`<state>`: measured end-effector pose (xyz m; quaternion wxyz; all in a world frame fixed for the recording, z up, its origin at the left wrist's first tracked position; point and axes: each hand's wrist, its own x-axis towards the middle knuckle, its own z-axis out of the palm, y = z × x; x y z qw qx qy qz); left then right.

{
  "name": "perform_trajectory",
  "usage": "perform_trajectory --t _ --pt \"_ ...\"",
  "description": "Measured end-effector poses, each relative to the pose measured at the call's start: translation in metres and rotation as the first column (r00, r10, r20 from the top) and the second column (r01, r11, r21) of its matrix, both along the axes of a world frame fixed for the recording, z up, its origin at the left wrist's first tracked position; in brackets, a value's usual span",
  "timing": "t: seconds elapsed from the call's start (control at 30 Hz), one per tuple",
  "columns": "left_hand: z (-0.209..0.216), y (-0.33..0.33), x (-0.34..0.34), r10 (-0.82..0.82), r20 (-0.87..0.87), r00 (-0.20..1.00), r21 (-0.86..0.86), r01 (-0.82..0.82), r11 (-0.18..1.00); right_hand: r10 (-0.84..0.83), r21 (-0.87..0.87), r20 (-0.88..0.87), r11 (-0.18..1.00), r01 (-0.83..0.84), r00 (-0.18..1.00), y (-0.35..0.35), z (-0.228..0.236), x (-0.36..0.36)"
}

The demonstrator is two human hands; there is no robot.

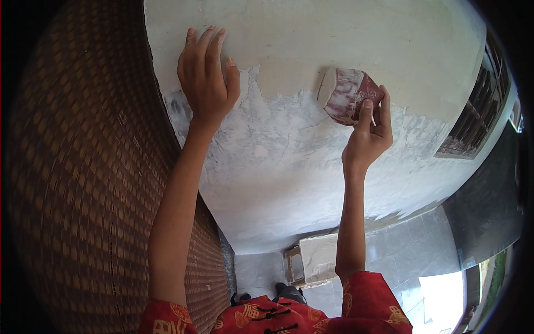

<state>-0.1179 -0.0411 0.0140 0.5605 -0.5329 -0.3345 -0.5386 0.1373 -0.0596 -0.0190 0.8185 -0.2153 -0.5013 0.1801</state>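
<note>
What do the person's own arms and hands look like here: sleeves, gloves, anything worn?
Both forearms are bare, as are the left hand and right hand: no gloves or rings visible. Short red sleeves with gold pattern cover the upper arms.

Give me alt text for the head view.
The right hand presses a reddish sanding block against a partly plastered wall, while the left hand lies flat on it. A woven screen stands at left; a tray lies on the floor below.

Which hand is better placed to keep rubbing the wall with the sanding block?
The right hand: it already grips the sanding block against the wall. The left hand lies flat on the wall, holding nothing.
</note>
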Motion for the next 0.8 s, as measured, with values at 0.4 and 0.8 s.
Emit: perform_trajectory --t 0.4,0.8 --pt "-0.003 -0.002 -0.004 0.027 0.032 0.999 0.027 -0.028 0.999 -0.047 0.032 -0.067 0.998 0.05 0.997 0.033 0.002 0.028" --pt "-0.002 -0.003 -0.013 0.067 0.03 0.997 0.042 -0.068 0.997 -0.034 0.132 0.14 0.991 0.016 0.99 0.031 0.011 -0.049"
